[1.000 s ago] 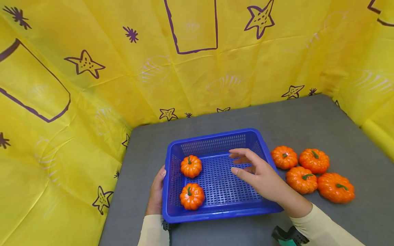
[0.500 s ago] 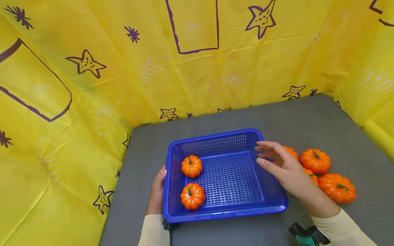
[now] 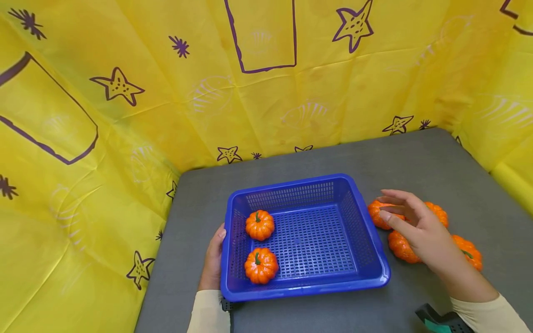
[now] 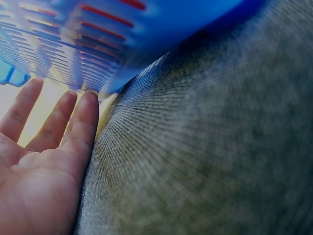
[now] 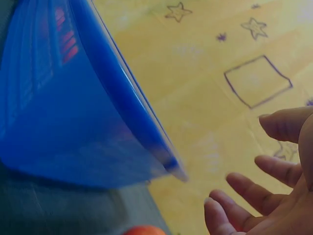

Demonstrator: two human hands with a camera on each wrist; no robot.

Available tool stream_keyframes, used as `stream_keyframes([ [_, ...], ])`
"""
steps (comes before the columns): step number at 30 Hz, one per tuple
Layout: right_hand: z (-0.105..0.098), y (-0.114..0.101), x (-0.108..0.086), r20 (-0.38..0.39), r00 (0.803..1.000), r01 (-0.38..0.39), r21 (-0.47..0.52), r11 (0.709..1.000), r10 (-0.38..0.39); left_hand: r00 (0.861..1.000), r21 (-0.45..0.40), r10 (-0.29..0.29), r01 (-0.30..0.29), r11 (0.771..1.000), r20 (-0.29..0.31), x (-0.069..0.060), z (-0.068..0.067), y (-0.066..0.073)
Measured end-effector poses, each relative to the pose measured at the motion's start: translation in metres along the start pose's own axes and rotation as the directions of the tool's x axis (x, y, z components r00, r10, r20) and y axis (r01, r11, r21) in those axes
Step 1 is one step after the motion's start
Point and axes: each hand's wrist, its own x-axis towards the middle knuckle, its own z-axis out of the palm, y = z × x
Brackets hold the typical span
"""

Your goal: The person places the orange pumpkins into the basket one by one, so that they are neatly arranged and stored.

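Starfish-print backdrop (image 3: 266, 104), blue basket (image 3: 312, 245), orange pumpkins (image 3: 261, 266)

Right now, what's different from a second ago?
The right hand has moved rightward, from over the basket to over the loose pumpkins, holding nothing. Unchanged: the left hand at the basket's left side, the basket itself, and the two pumpkins inside.

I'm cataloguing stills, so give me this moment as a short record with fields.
Basket: blue, on grey table
Inside: two pumpkins, left side
Outside: four loose pumpkins, right of basket, partly hidden
Left hand: against basket's left side
Right hand: above loose pumpkins, holding nothing
Backdrop: yellow, starfish drawings
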Motion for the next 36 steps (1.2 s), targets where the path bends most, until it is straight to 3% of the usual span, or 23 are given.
stream_keyframes([
  [17,-0.057,0.026,-0.015,-0.142,0.989,-0.035,-0.055,0.998,0.027,1.0,-0.021,-0.005,0.005,1.0,0.019,0.001,0.0,0.001],
  [22,-0.068,0.026,-0.021,-0.169,0.982,-0.094,-0.04,0.995,0.086,1.0,-0.026,-0.013,0.014,1.0,0.013,0.001,0.001,0.002],
  [31,-0.078,0.043,-0.033,-0.224,0.971,-0.097,-0.047,0.994,0.084,0.999,-0.017,-0.037,0.036,0.999,-0.024,-0.001,0.003,0.004],
  [36,-0.084,0.054,-0.038,-0.257,0.962,-0.066,0.114,0.991,0.093,0.999,-0.009,-0.04,0.039,0.999,-0.032,-0.002,0.003,0.005],
])
